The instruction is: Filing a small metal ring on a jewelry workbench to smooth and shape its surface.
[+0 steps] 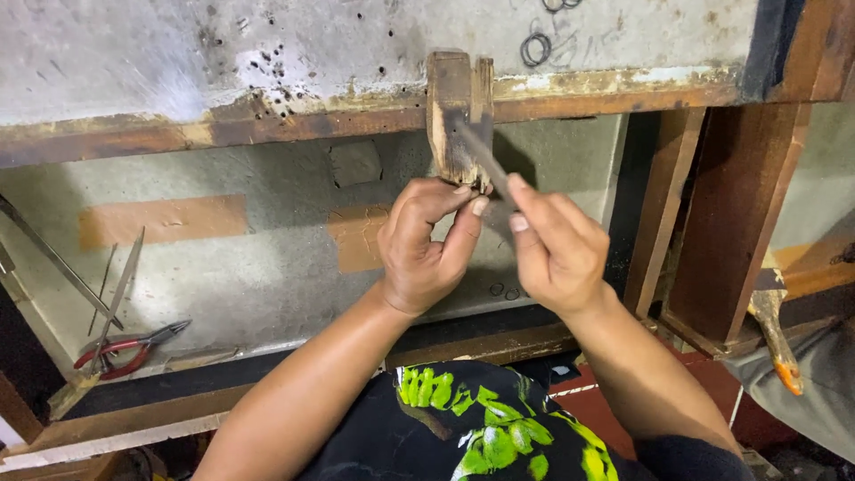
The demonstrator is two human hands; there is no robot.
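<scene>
Mid-filing: right hand (559,249) grips the flat grey metal file (484,158); left hand (426,242) pinches something tiny against the worn wooden peg (459,116) on the table's front edge. Needs steady strokes.

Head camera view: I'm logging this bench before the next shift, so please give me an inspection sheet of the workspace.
Surface: worn grey bench top with a rusty edge, pitted with small holes; a lower grey tray sits beneath it.
Job's things: wooden bench peg sticking out from the edge; a flat metal file lies across it; what the left fingertips pinch is too small to tell.
Clutter: red-handled pliers, loose files, small wire rings.
Grippers: left hand pinched against the peg's lower end; right hand grips the file.
Cables: nothing seen.
Surroundings: wooden frame, orange-tipped tool handle, dark cloth with green leaves.
</scene>
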